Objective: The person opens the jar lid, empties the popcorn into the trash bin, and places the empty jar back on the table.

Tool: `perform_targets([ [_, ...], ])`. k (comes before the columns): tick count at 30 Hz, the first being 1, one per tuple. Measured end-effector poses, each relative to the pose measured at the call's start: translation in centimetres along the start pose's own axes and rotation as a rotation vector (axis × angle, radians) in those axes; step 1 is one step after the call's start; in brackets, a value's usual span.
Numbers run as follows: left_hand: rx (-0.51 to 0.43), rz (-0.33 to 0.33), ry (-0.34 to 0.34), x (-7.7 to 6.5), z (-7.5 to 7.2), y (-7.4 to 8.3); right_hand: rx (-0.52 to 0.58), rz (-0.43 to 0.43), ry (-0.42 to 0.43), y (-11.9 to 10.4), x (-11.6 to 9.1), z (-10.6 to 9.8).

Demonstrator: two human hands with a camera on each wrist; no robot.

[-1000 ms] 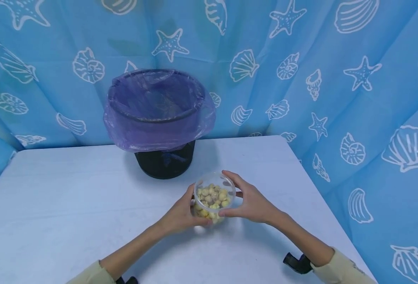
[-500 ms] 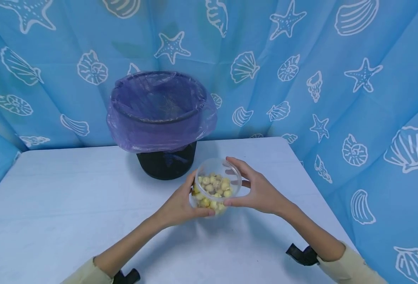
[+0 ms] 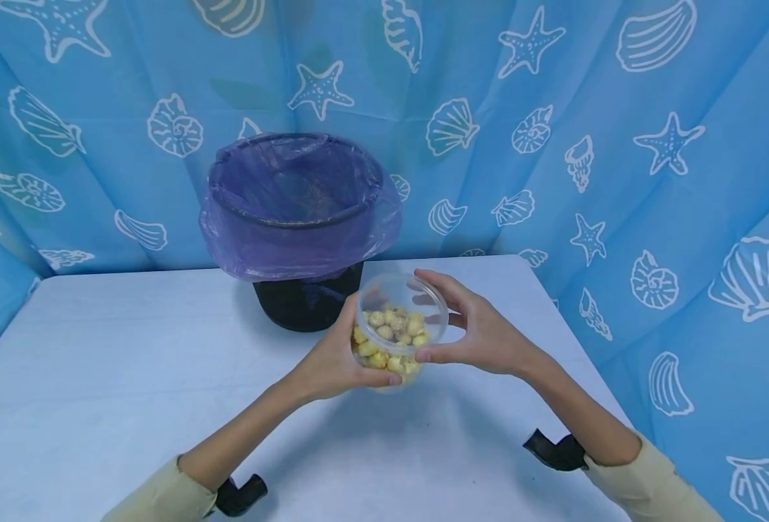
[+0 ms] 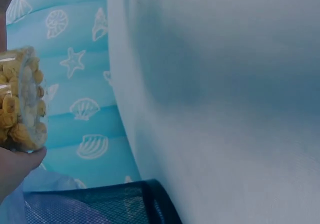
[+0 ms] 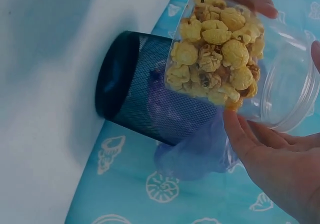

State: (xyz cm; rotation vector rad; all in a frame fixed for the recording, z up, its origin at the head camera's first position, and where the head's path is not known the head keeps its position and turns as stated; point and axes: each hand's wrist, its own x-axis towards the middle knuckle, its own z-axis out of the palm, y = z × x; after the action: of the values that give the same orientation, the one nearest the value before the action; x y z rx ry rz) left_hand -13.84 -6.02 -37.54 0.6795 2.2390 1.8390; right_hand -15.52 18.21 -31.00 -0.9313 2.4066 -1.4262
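A clear plastic jar (image 3: 394,366) of popcorn hangs above the white table, in front of the bin; it tilts a little. My left hand (image 3: 340,359) grips its lower body from the left, thumb in front. My right hand (image 3: 479,330) holds the wide rim from the right, thumb and index finger on opposite sides. In the right wrist view the yellow popcorn (image 5: 215,49) fills the jar's lower part, and the upper part is bare. Whether a clear lid covers the rim cannot be told. In the left wrist view the jar (image 4: 25,99) shows at the left edge.
Just behind the jar stands a black mesh bin (image 3: 306,301) lined with a purple bag (image 3: 293,250) folded over its rim. A blue seashell curtain (image 3: 489,80) hangs behind and right of the white table (image 3: 130,362).
Both hands have raised the jar off the table, moving it toward the curtain. The grip of each hand looks the same. The bin has not moved on the table.
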Motion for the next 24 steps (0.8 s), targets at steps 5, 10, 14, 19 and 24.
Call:
perform_targets([
  [5, -0.009, 0.048, 0.071, 0.1, 0.1, 0.1, 0.011, 0.001, 0.033, -0.5, 0.3, 0.3],
  [10, 0.013, 0.083, 0.187, 0.3, 0.5, 0.3, -0.019, 0.008, 0.161, -0.9, 0.4, 1.6],
  [14, 0.028, 0.08, 0.276, 0.4, 1.2, 0.4, -0.029, 0.044, 0.247, -1.2, 0.8, 2.7],
  [19, 0.067, 0.083, 0.329, 0.5, 1.9, 0.6, 0.001, 0.068, 0.305, -1.5, 1.4, 3.8],
  [24, 0.145, 0.108, 0.343, 0.3, 2.0, 0.6, 0.019, 0.036, 0.317, -1.6, 1.4, 4.2],
])
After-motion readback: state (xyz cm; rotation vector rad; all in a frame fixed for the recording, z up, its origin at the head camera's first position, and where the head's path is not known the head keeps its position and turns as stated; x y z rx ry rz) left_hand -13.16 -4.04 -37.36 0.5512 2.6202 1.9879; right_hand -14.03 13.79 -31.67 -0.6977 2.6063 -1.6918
